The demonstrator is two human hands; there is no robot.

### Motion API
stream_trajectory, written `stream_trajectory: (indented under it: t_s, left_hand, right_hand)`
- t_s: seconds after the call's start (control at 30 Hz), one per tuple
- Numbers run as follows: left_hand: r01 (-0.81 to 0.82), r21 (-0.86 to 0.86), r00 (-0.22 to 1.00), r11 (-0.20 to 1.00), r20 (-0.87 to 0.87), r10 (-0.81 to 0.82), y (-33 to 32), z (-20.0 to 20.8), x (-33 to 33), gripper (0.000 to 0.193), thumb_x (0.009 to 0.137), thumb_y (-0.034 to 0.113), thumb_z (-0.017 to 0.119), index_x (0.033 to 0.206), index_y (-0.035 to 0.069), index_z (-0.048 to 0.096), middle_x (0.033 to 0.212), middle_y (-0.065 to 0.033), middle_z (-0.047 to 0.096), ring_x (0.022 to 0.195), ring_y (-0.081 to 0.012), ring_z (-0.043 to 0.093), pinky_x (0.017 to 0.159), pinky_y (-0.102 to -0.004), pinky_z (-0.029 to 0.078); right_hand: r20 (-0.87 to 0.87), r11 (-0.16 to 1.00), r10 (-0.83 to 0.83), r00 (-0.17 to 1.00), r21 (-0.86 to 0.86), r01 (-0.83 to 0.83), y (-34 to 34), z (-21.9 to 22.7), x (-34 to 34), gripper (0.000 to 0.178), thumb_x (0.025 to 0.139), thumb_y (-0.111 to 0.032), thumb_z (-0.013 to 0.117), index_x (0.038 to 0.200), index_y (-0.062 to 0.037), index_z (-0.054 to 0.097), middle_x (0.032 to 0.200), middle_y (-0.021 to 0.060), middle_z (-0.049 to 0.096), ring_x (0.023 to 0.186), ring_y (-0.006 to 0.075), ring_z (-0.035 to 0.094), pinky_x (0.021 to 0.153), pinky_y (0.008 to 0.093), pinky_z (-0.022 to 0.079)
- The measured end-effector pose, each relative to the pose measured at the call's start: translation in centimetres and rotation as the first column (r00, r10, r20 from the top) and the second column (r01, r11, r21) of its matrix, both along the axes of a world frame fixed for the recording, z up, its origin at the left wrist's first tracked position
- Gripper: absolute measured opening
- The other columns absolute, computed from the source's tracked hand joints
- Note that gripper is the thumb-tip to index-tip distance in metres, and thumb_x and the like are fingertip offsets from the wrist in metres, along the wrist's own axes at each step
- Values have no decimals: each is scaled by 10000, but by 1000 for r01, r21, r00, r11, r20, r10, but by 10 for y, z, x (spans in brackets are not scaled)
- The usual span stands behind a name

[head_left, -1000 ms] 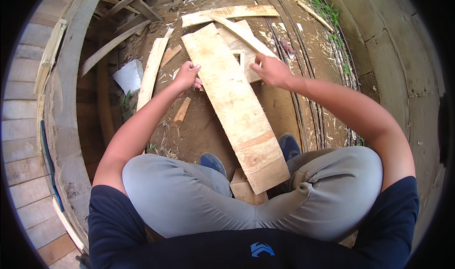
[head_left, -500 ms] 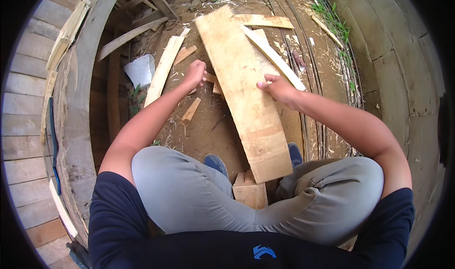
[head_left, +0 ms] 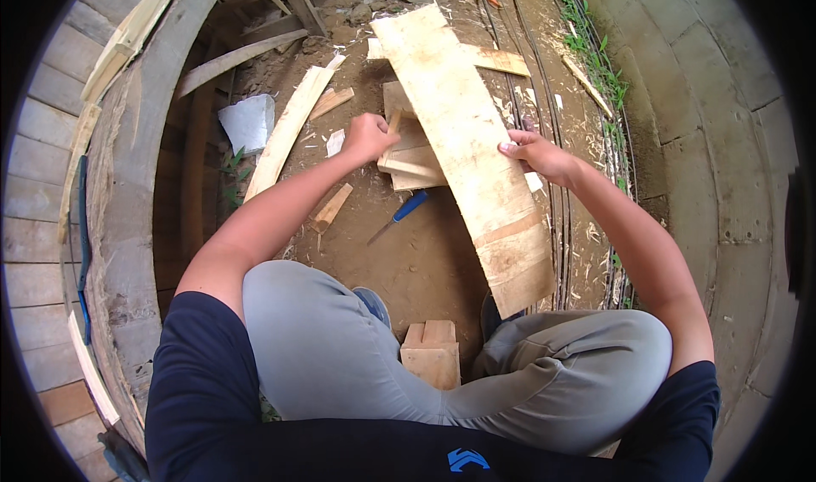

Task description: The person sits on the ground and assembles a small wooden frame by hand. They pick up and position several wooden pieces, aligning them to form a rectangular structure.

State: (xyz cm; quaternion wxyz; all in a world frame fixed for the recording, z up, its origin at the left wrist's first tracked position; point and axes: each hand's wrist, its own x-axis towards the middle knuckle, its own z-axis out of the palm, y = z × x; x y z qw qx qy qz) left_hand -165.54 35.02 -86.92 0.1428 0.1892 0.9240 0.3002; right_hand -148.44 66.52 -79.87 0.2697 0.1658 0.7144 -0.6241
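Observation:
A long, wide pale wooden board (head_left: 463,133) slants across the middle, its far end leaning left and its near end above my right knee. My right hand (head_left: 540,155) grips its right edge, thumb on the top face and fingers hidden beneath. My left hand (head_left: 370,138) is closed, left of the board, beside pieces of cut wood (head_left: 412,161). Whether it holds anything is hidden. A tool with a blue handle (head_left: 411,205) and thin metal shaft lies on the dirt below those pieces. Between my feet sits a wooden block (head_left: 431,359).
A long wood strip (head_left: 293,129), a small wood piece (head_left: 331,208) and a whitish slab (head_left: 248,125) lie to the left. Thin dark rods (head_left: 557,218) run along the ground at right, near a concrete wall (head_left: 722,167). Wood shavings are scattered about.
The board has shifted right with my right hand. The blue-handled tool and more of the cut wood pieces now show. My left hand has moved slightly right and stays closed.

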Motion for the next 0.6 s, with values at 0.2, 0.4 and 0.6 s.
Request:
stream_trajectory:
  t_s: [0.2, 0.4, 0.6]
  left_hand:
    - [-111, 15, 993, 994, 46, 110, 6, 4, -21, 196, 765, 185, 757, 805, -1, 709, 631, -123, 689, 544, -215, 691, 577, -337, 551]
    - [-101, 112, 980, 989, 183, 79, 4, -12, -16, 264, 868, 241, 665, 873, -23, 683, 668, -107, 678, 536, -191, 661, 550, -332, 536]
    - [-303, 359, 928, 883, 324, 186, -14, -41, -24, 341, 971, 297, 471, 1033, -9, 609, 813, -93, 681, 593, -221, 642, 556, -361, 526]
  right_hand:
    - [121, 996, 79, 990, 34, -84, -9, -14, 1, 538, 1022, -308, 601, 1438, 2, 461, 1323, 116, 622, 1204, 208, 586, 1051, 398, 426]
    - [222, 993, 64, 973, 85, -85, -12, -34, 15, 809, 988, -411, 636, 1559, 14, 252, 1544, 181, 405, 1396, 279, 414, 1089, 436, 398]
    - [228, 978, 150, 962, 107, -178, -31, -25, 6, 649, 1004, -419, 606, 1471, -11, 416, 1426, 156, 514, 1314, 266, 478, 1049, 442, 421]
